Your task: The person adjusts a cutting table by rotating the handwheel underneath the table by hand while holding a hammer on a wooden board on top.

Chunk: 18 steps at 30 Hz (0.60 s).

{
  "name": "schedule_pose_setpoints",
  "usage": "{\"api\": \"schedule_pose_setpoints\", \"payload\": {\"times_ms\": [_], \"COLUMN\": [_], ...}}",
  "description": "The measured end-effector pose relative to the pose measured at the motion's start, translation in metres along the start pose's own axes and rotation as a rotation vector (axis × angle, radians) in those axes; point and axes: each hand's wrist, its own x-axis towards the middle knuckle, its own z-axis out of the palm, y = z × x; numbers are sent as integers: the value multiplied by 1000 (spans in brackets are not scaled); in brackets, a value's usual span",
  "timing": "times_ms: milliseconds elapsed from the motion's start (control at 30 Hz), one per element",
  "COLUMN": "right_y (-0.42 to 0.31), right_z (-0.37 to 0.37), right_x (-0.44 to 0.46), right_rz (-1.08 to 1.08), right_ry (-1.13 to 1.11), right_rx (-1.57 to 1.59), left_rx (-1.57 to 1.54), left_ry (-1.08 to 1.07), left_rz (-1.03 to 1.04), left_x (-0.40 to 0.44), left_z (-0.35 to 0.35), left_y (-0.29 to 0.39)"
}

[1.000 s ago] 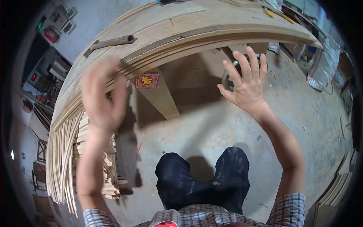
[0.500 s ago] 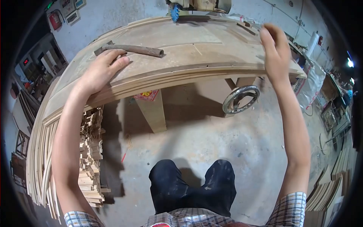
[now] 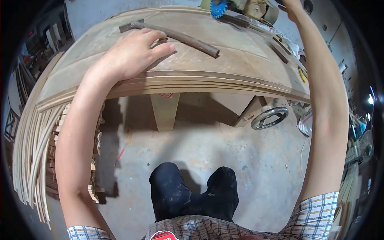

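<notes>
My left hand (image 3: 138,52) lies on the wooden tabletop (image 3: 236,60) near its front edge, fingers spread, beside a hammer (image 3: 188,39) with a dark, tube-like handle. Its fingertips are close to the hammer, and no grip on it shows. My right hand (image 3: 292,9) is raised at the top edge of the view, by a machine (image 3: 256,10) with a blue toothed blade (image 3: 218,9). Most of its fingers are cut off or hidden, so what it touches cannot be made out.
Below the tabletop are a metal handwheel (image 3: 270,118) and a pale wooden leg (image 3: 165,112). Long thin wood strips (image 3: 30,160) and stacked pieces stand at the left. Yellow-handled pliers (image 3: 302,75) lie at the right of the tabletop. A red stick (image 3: 119,156) is on the floor.
My right hand has moved up and forward to the machine. My left hand has come down onto the tabletop and shifted right with the view. The blade and machine show more fully.
</notes>
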Motion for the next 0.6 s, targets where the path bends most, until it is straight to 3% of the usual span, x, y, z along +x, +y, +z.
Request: {"api": "schedule_pose_setpoints", "payload": {"times_ms": [33,333,367,433,600], "right_y": [8,25,24,18,6], "right_z": [-2,6,6,2,-4], "right_x": [13,25,23,19,-7], "right_rz": [41,19,13,5,-23], "right_ry": [-103,-25,-29,-25,-14], "right_rx": [150,89,93,85,72], "left_rx": [-13,-35,-35,102,148], "left_ry": [-1,12,42,-113,-74], "left_rz": [-11,0,-6,-72,-66], "left_x": [0,1,-2,-21,-21], "left_z": [1,10,3,-24,-20], "left_y": [-2,-3,8,48,52]}}
